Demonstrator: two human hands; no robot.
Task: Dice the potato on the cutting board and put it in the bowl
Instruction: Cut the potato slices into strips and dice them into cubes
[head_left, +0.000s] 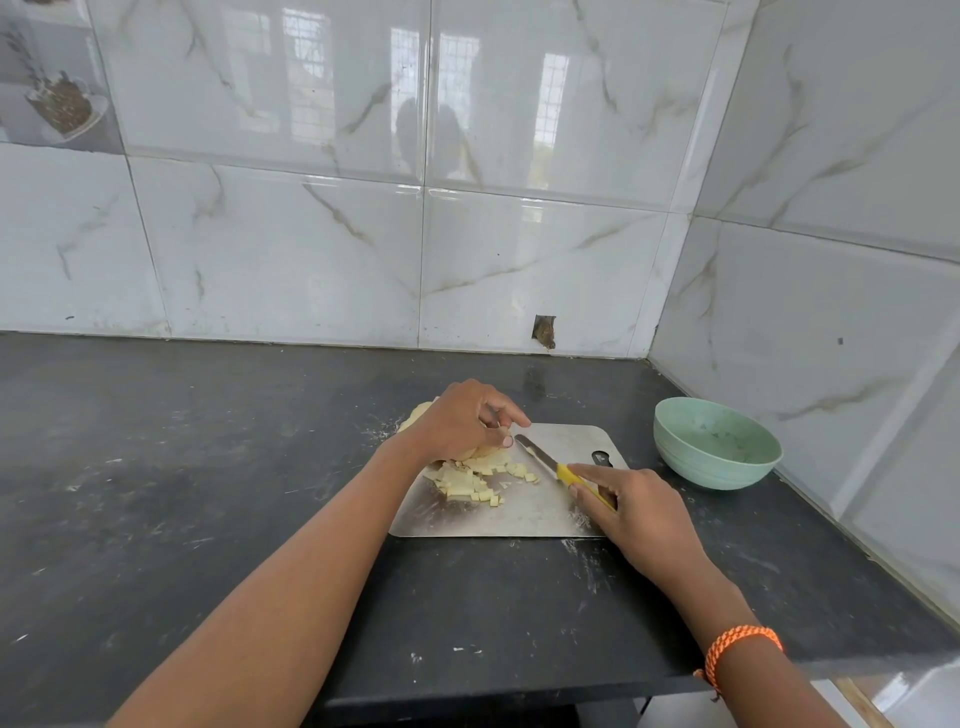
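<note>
A steel cutting board (524, 512) lies on the dark counter. At its far left edge my left hand (457, 421) curls over a pale peeled potato (418, 413) and holds it down; most of the potato is hidden under the hand. Several small potato cubes (470, 483) lie in a heap just in front of that hand. My right hand (631, 501) grips the yellow handle of a knife (543, 457), whose blade points up-left toward the potato and lies low over the board. A green bowl (717, 441) stands to the right of the board.
The counter (208, 467) ends at a tiled wall behind and a second tiled wall on the right, close behind the bowl. Its front edge runs just below my forearms. An orange cord bracelet (737, 649) is on my right wrist.
</note>
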